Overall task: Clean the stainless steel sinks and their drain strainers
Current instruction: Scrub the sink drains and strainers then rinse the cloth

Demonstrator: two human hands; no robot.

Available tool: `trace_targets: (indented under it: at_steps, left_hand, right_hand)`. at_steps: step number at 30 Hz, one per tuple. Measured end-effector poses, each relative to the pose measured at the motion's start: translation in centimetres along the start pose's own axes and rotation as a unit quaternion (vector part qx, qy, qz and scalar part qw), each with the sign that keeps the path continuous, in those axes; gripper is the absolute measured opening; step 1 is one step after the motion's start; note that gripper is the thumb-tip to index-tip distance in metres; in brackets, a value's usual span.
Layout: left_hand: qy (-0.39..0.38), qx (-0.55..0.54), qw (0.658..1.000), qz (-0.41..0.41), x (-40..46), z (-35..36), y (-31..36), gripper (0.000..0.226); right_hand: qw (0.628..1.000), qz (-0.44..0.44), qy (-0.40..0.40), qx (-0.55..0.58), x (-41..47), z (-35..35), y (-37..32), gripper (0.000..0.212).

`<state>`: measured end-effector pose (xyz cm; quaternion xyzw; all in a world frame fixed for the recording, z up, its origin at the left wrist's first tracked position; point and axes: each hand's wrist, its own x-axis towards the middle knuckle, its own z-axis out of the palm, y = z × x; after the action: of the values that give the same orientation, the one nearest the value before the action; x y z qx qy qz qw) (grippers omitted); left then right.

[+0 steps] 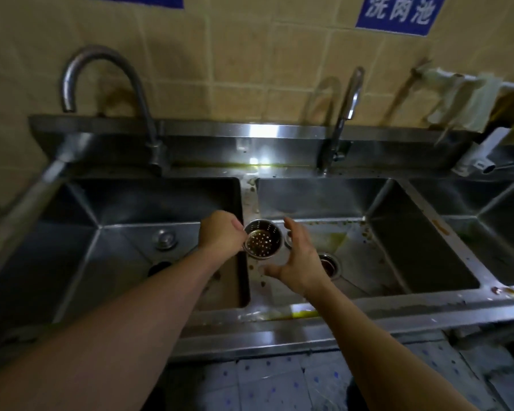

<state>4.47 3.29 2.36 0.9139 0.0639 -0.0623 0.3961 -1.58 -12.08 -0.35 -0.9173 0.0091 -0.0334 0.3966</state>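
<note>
Stainless drain strainer (262, 239), pinched at its rim by the left hand (220, 231), is held tilted over the divider between two sinks (398, 262), exposing residue inside. Right hand (298, 258) hovers beside it, fingers (291, 228) spread wide, holding nothing.

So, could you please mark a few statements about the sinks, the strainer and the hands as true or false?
1. The left hand grips the perforated strainer basket. True.
2. The right hand holds a sponge. False: it is open, fingers spread, holding nothing.
3. The drain of the middle sink has its strainer in place. False: the drain sits open.
4. The left sink is full of water. False: its floor and drain hole show.
5. Cloths hang on the wall at upper right. True.
</note>
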Motion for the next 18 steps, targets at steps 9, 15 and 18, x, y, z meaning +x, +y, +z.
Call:
trace_targets:
  at_steps: [9, 15, 18]
  left_hand:
    - [0.073, -0.005, 0.992, -0.102, 3.7, -6.6, -10.6, 0.003]
    - [0.097, -0.017, 0.981, -0.169, 6.5, -8.3, -16.0, 0.019]
    - [0.097, -0.023, 0.972, -0.212, 8.2, -8.2, -17.9, 0.021]
  right_hand:
    - [0.995, -0.031, -0.097, -0.010, 4.9, 7.8, -3.8, 0.089]
    - [0.983, -0.030, -0.183, 0.004, 9.1, 12.4, -4.8, 0.092]
    - [0.977, -0.027, -0.211, 0.008, 11.5, 14.7, -4.6, 0.089]
